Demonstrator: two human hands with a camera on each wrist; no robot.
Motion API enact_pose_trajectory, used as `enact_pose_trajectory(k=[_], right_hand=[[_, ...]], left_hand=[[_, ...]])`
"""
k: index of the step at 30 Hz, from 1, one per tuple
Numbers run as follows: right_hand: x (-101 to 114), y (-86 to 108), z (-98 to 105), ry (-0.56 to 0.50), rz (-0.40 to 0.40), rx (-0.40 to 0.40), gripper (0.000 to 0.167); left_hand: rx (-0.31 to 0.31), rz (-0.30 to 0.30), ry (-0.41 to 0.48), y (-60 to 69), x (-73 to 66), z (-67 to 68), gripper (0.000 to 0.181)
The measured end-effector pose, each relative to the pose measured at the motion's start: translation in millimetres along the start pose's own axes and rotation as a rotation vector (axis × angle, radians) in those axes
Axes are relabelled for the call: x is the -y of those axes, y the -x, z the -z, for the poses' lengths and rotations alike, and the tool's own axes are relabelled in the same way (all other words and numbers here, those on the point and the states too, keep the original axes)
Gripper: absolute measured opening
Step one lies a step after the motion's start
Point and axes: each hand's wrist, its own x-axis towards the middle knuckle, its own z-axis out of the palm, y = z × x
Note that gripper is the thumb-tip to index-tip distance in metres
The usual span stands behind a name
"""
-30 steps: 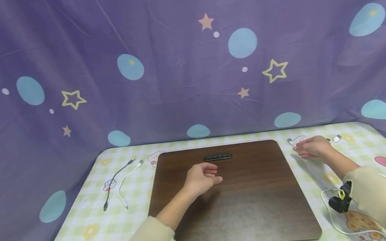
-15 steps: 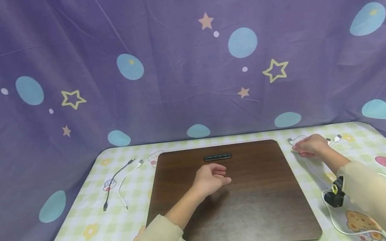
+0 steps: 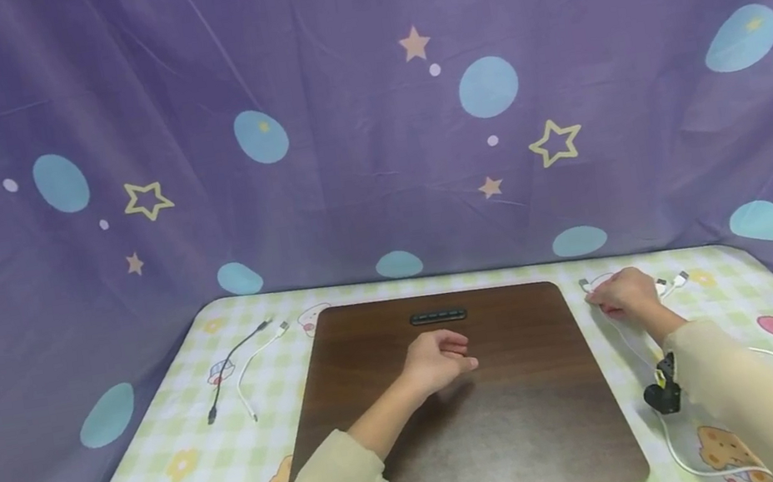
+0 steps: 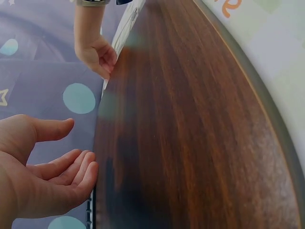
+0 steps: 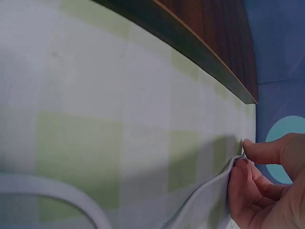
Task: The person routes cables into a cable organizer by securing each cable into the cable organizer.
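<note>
White cable [image 5: 208, 182], right of the brown board [image 3: 514, 423]: pinched, not yet on the board.
My right hand [image 3: 626, 292] gripped it between thumb and fingertips; my left hand [image 3: 436, 359], fingers loosely curved, hung over the board holding nothing. Black strip [image 3: 438, 317] sat at the board's far side, no cable visible in it. Dark cable [image 3: 226, 361] and second white cable [image 3: 243, 367] lay left of the board, untouched. Stage judged early.

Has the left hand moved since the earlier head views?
Yes, the left hand has moved right, relative to the black strip on the board.
</note>
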Motion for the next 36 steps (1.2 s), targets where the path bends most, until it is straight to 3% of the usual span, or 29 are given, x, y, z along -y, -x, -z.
enact_pose_trajectory(k=[5,11,24,30,32,36], right_hand=[[3.9,5.4,-1.5,0.156,0.025,-0.039,0.029],[10.6,7.1,2.4,0.233,0.026,-0.047,0.03],[9.8,1.6,10.1,0.107,-0.04,-0.037,0.026],[6.1,3.3,11.6,0.191,-0.061,-0.062,0.05],[4.9,4.2,11.9,0.168,-0.08,-0.057,0.054],[3.0,5.2,12.3,0.059,-0.106,-0.027,0.044]], left_hand=[[0.006,-0.002,0.004,0.7,-1.9,-3.7,0.035],[-0.002,-0.004,0.0,-2.4,-6.0,-4.6,0.035],[0.006,0.018,0.007,-11.6,-14.7,-7.5,0.034],[0.029,0.027,0.027,-17.6,-15.0,-12.9,0.034],[0.045,0.026,0.034,-18.8,-14.5,-15.1,0.034],[0.066,0.017,0.025,-20.9,-14.4,-17.8,0.035]])
